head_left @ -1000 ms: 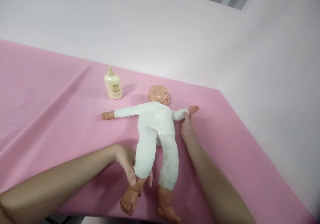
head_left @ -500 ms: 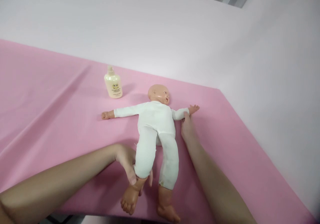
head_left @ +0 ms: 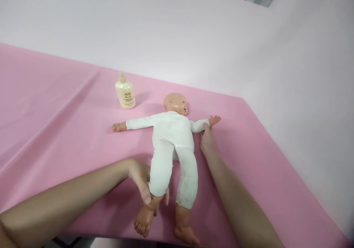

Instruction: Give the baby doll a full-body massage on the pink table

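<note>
A baby doll (head_left: 173, 130) with a white cloth body lies on its back on the pink cloth, head away from me and turned to the right. My left hand (head_left: 142, 179) is wrapped round its lower leg on the left, thumb on the ankle and fingers behind; the leg is lifted toward me. My right hand (head_left: 207, 139) pinches the sleeve of the doll's arm on the right, close to its wrist. The doll's other arm stretches out to the left, and its other leg points toward me.
A pale yellow pump bottle (head_left: 125, 93) with a label stands upright left of the doll's head. The pink cloth (head_left: 69, 130) covers the table, with a long crease at left. White walls (head_left: 166, 37) rise behind and at right. The table's front edge shows at the bottom.
</note>
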A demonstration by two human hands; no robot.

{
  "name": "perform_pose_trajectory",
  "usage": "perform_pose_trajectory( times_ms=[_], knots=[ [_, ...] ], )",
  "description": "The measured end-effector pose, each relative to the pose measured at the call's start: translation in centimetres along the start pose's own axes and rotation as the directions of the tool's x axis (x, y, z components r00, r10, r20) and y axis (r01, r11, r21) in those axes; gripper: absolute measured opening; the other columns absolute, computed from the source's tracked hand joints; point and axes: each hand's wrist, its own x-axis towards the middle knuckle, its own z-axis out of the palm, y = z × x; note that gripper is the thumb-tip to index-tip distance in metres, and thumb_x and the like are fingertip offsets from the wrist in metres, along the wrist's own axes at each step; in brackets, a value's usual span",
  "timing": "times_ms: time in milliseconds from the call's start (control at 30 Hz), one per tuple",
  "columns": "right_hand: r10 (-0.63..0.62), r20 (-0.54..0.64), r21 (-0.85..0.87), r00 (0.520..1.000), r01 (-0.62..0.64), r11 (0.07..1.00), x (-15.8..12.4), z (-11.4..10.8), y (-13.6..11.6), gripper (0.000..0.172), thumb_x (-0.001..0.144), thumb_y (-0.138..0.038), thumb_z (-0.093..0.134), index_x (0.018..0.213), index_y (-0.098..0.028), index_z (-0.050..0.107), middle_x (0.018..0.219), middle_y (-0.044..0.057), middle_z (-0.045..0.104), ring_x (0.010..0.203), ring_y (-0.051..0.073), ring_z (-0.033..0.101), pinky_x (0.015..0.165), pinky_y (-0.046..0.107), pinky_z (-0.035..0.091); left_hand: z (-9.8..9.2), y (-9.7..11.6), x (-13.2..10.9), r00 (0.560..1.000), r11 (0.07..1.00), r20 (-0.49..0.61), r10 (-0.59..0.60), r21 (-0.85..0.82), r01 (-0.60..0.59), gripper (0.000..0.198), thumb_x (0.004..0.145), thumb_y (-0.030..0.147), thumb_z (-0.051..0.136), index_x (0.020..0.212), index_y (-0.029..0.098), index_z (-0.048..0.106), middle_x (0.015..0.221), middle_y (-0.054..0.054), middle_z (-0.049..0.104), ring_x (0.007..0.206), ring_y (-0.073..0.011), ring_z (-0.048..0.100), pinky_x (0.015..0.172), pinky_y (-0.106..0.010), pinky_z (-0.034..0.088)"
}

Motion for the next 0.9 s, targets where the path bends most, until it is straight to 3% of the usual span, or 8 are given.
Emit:
perform_pose_trajectory(
  times_ms=[267, 567, 800, 900],
  knots=[
    [-0.003, 0.009, 0.0, 1.0, 0.003, 1.0, 0.0, -0.1, 0.0, 0.076, 0.09, -0.054, 0.047, 0.158, -0.039, 0.017, 0.167, -0.003, 0.02, 0.154, 0.016, 0.029, 0.126, 0.047, 0.035, 0.2, 0.5, 0.1, 0.999, 0.999, 0.046, -0.023, -0.023, 0.024, 0.035, 0.074, 0.037, 0.082, 0.104, 0.022, 0.072, 0.087, -0.003, 0.07, 0.085, -0.0221, 0.074, 0.078, -0.033, 0.06],
    [0.014, 0.003, 0.033, 1.0, -0.014, 0.999, -0.1, 0.2, -0.2, 0.077, 0.09, -0.051, 0.047, 0.159, -0.039, 0.015, 0.167, -0.003, 0.02, 0.152, 0.016, 0.032, 0.126, 0.048, 0.034, 0.6, 0.8, 0.0, 0.999, 1.0, -0.047, 0.009, -0.005, -0.009, 0.04, 0.072, 0.043, 0.084, 0.104, 0.021, 0.073, 0.086, -0.003, 0.071, 0.085, -0.023, 0.074, 0.076, -0.033, 0.061],
    [0.006, 0.009, 0.002, 1.0, -0.006, 1.0, 0.1, 0.0, 0.3, 0.079, 0.09, -0.055, 0.046, 0.16, -0.038, 0.014, 0.167, -0.001, 0.022, 0.152, 0.018, 0.033, 0.126, 0.046, 0.035, 0.0, 0.0, -0.2, 0.999, 0.999, 0.023, -0.033, 0.015, 0.033, 0.044, 0.076, 0.037, 0.081, 0.116, 0.021, 0.069, 0.092, -0.004, 0.07, 0.094, -0.025, 0.074, 0.083, -0.036, 0.06],
    [-0.029, 0.013, -0.016, 1.0, 0.029, 0.999, 0.2, -0.1, 0.5, 0.08, 0.091, -0.055, 0.046, 0.161, -0.037, 0.013, 0.167, -0.001, 0.022, 0.153, 0.017, 0.031, 0.126, 0.046, 0.035, -0.5, -1.0, -0.2, 0.999, 1.0, 0.034, -0.024, -0.013, 0.024, 0.056, 0.074, 0.033, 0.084, 0.125, 0.022, 0.065, 0.098, -0.004, 0.073, 0.1, -0.0263, 0.073, 0.09, -0.037, 0.058]
  ],
)
